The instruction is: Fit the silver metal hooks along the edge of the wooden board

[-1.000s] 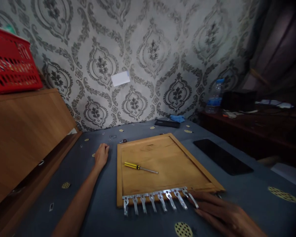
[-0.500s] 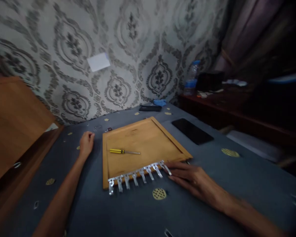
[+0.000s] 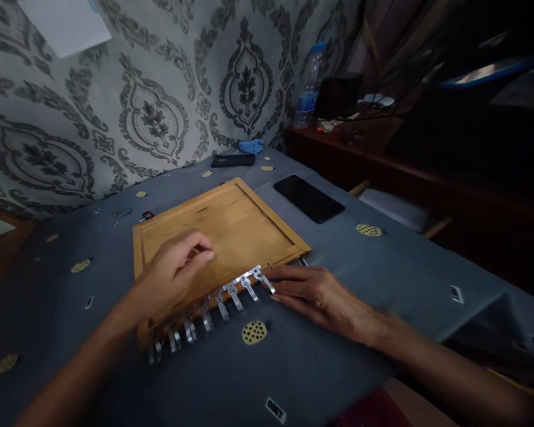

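A wooden board (image 3: 240, 228) with a raised frame lies flat on the bed-like cloth surface. Along its near edge runs a metal hook strip (image 3: 232, 292) with several hooks hanging over the side. My right hand (image 3: 323, 296) is at the strip's right end, fingers and thumb on either side of the last hook. Over the board's left part hovers my left hand (image 3: 178, 267), slightly blurred, its fingers curled in a pinch. Whatever is between those fingertips is too small to make out. The yellow-and-black screwdriver is hidden, likely beneath or behind that hand.
A black phone (image 3: 309, 198) lies right of the board. Behind it are a dark flat case (image 3: 233, 161) and a blue cloth (image 3: 251, 146). A water bottle (image 3: 309, 89) stands on the dark desk (image 3: 360, 151) at right. A patterned wall rises behind.
My left hand has moved from the cloth left of the board to above the board, covering the screwdriver's place. My right hand stays at the strip's end. The view has shifted right and closer.
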`<action>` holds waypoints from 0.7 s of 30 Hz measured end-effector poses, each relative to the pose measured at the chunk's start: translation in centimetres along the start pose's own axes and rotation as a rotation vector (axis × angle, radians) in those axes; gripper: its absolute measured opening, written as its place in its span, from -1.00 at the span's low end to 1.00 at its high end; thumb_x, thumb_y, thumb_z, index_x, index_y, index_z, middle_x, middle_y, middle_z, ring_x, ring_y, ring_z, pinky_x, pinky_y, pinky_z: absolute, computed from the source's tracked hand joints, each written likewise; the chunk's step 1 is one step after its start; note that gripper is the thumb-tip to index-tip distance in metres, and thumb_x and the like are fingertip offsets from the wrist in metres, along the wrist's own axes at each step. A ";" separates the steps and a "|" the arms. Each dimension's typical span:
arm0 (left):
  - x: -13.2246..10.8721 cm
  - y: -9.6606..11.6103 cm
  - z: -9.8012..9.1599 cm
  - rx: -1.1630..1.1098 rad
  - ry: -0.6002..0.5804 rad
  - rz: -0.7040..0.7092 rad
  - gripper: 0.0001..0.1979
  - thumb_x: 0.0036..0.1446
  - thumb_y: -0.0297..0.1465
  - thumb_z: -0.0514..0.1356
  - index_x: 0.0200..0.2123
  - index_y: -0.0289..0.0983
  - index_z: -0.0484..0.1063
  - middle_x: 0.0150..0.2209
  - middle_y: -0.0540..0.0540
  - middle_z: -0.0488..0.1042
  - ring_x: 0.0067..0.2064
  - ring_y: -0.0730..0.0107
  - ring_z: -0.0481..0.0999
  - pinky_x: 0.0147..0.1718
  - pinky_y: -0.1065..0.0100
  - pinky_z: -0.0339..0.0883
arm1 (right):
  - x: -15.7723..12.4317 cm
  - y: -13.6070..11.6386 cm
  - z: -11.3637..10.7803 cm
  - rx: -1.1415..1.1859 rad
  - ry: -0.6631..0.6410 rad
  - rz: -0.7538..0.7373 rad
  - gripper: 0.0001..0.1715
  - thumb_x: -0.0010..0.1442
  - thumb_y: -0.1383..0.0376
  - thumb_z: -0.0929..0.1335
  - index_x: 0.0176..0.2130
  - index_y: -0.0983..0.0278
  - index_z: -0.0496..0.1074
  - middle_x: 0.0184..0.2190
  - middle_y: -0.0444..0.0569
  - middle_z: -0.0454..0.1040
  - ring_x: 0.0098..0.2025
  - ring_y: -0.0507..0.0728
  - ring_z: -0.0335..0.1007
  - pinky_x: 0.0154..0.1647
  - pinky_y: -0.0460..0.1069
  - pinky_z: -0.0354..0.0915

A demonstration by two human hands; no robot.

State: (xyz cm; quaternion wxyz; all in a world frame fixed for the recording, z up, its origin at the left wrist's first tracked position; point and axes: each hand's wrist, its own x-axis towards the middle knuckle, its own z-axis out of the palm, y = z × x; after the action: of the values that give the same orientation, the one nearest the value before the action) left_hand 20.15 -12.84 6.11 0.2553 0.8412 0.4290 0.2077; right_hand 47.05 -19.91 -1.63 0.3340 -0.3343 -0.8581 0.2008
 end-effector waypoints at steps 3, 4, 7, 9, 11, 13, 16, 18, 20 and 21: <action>0.9 1.4 1.4 -0.037 -0.209 0.028 -0.79 0.32 -0.25 0.06 -0.29 -0.23 0.39 -0.34 0.00 0.45 -0.30 0.40 0.41 -0.30 0.36 0.24 | -0.1 -0.1 0.0 -0.004 -0.011 0.018 -0.70 0.45 0.33 0.24 0.01 0.25 0.54 0.10 0.09 0.53 0.07 0.13 0.53 0.05 0.04 0.50; 1.3 1.6 1.7 -0.050 -0.264 0.017 -0.79 0.33 -0.25 0.06 -0.29 -0.23 0.38 -0.32 0.00 0.45 -0.29 0.40 0.41 -0.29 0.35 0.24 | -0.1 -0.1 -0.1 -0.004 -0.017 0.023 -0.70 0.45 0.34 0.24 0.01 0.26 0.54 0.11 0.09 0.53 0.08 0.13 0.53 0.06 0.04 0.49; 2.5 1.8 2.4 -0.087 -0.399 -0.038 -0.79 0.34 -0.25 0.06 -0.30 -0.23 0.36 -0.33 0.02 0.44 -0.30 0.41 0.39 -0.31 0.35 0.22 | -0.1 -0.2 -0.2 0.001 -0.024 0.033 -0.70 0.45 0.36 0.24 0.00 0.26 0.54 0.12 0.08 0.52 0.07 0.12 0.53 0.06 0.04 0.49; 3.3 1.8 2.8 -0.080 -0.464 -0.056 -0.79 0.33 -0.27 0.07 -0.33 -0.23 0.36 -0.36 0.04 0.42 -0.32 0.42 0.38 -0.33 0.36 0.20 | 0.0 -0.3 -0.2 0.015 -0.018 0.033 -0.71 0.45 0.36 0.25 0.00 0.26 0.54 0.11 0.07 0.53 0.04 0.11 0.55 0.05 0.03 0.49; 4.0 1.8 3.1 -0.029 -0.506 -0.058 -0.77 0.34 -0.27 0.06 -0.35 -0.23 0.34 -0.38 0.04 0.41 -0.33 0.42 0.38 -0.34 0.36 0.19 | 0.0 -0.3 -0.2 0.019 -0.008 0.027 -0.72 0.45 0.36 0.25 -0.01 0.27 0.54 0.10 0.08 0.54 0.03 0.11 0.56 0.05 0.02 0.50; 4.6 1.8 3.4 0.029 -0.529 -0.051 -0.77 0.34 -0.28 0.05 -0.36 -0.23 0.32 -0.35 0.02 0.41 -0.30 0.40 0.38 -0.32 0.34 0.19 | 0.0 -0.2 -0.2 0.007 0.003 0.024 -0.72 0.45 0.35 0.25 -0.03 0.28 0.54 0.08 0.08 0.55 0.03 0.11 0.56 0.03 0.02 0.50; 5.3 1.8 3.6 0.068 -0.572 -0.036 -0.79 0.33 -0.29 0.07 -0.35 -0.24 0.34 -0.31 -0.01 0.41 -0.25 0.36 0.39 -0.28 0.31 0.20 | 0.0 -0.1 -0.1 0.003 0.014 0.028 -0.72 0.45 0.35 0.25 -0.04 0.27 0.54 0.07 0.07 0.56 0.02 0.10 0.56 0.01 0.01 0.52; 5.6 1.8 3.7 0.084 -0.603 -0.031 -0.80 0.33 -0.29 0.06 -0.32 -0.24 0.35 -0.29 -0.02 0.42 -0.23 0.35 0.40 -0.26 0.30 0.20 | -0.1 -0.1 -0.1 0.016 0.020 0.023 -0.73 0.45 0.36 0.25 -0.04 0.28 0.54 0.07 0.07 0.55 0.02 0.10 0.56 0.01 0.00 0.51; 5.8 1.8 3.6 0.100 -0.628 -0.025 -0.80 0.32 -0.28 0.06 -0.31 -0.24 0.36 -0.28 -0.03 0.42 -0.21 0.34 0.40 -0.25 0.29 0.21 | -0.1 -0.1 -0.2 0.024 0.023 0.024 -0.73 0.44 0.38 0.26 -0.04 0.29 0.54 0.07 0.07 0.55 0.02 0.09 0.56 0.01 0.00 0.51; 5.9 1.8 3.6 0.108 -0.638 -0.021 -0.80 0.32 -0.28 0.06 -0.31 -0.25 0.37 -0.27 -0.04 0.42 -0.21 0.33 0.40 -0.24 0.28 0.22 | -0.1 -0.1 -0.2 0.025 0.024 0.026 -0.74 0.44 0.38 0.26 -0.06 0.29 0.54 0.07 0.07 0.55 0.01 0.09 0.57 0.01 0.00 0.51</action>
State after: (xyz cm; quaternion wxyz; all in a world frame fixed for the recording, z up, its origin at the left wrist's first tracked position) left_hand 26.52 -9.77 5.12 0.3339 0.8718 0.3465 -0.0922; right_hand 47.17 -20.00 -1.49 0.3459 -0.3437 -0.8470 0.2117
